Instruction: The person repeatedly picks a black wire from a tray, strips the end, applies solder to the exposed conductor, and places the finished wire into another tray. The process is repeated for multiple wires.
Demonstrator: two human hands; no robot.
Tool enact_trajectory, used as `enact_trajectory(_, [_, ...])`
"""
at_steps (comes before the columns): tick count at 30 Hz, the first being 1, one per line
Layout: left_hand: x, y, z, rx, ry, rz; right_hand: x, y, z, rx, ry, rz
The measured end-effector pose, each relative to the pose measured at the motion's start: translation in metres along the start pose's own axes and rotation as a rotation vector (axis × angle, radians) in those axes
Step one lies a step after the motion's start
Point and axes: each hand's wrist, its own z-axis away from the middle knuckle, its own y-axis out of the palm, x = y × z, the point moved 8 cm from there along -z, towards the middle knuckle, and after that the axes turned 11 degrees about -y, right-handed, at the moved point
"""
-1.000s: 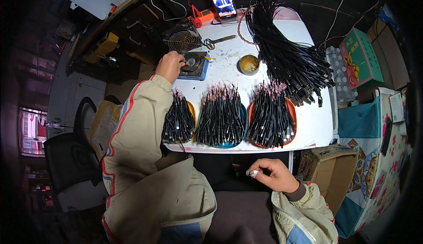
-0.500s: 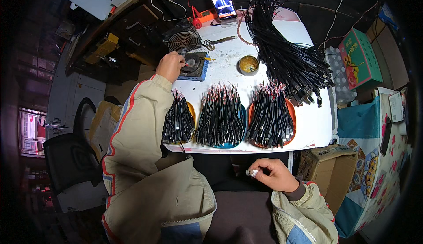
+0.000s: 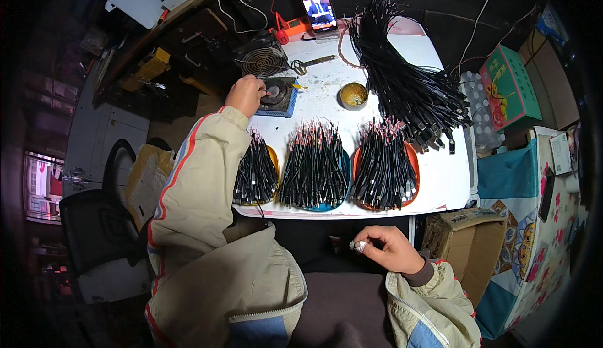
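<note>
My left hand (image 3: 245, 95) reaches to the table's far left, fingers pinched at the edge of a small blue box-shaped solder pot (image 3: 281, 100) with a round grey well. A tiny reddish bit shows at the fingertips; the rest of what they hold is hidden. Below the table edge, my right hand (image 3: 394, 249) is closed, with something small and whitish (image 3: 358, 245) at the thumb and fingertip, too small to name. Black cables with stripped reddish wire ends stand bunched in a yellow tray (image 3: 274, 159), a blue tray (image 3: 347, 172) and an orange tray (image 3: 414, 159).
A large bundle of black cables (image 3: 408, 75) lies at the right of the white table (image 3: 440, 191). Near it stands a round tin (image 3: 353, 96) of amber stuff. Behind are a fan (image 3: 262, 59), a metal tool (image 3: 312, 63) and a lit phone (image 3: 317, 7). An open cardboard box (image 3: 480, 247) sits lower right.
The view has shifted slightly. My left hand stays at the solder pot, and a faint wisp of smoke seen above it earlier hardly shows. My right hand has barely moved.
</note>
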Motion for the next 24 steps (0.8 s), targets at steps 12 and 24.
enact_trajectory(12, [-0.055, -0.089, 0.097, -0.337, 0.01, 0.433, 0.008, 0.017, 0.013, -0.02, -0.036, 0.018])
enact_trajectory(24, [-0.167, -0.145, 0.255, -0.263, -0.026, 1.363, 0.094, 0.07, -0.027, -0.094, -0.66, 0.412])
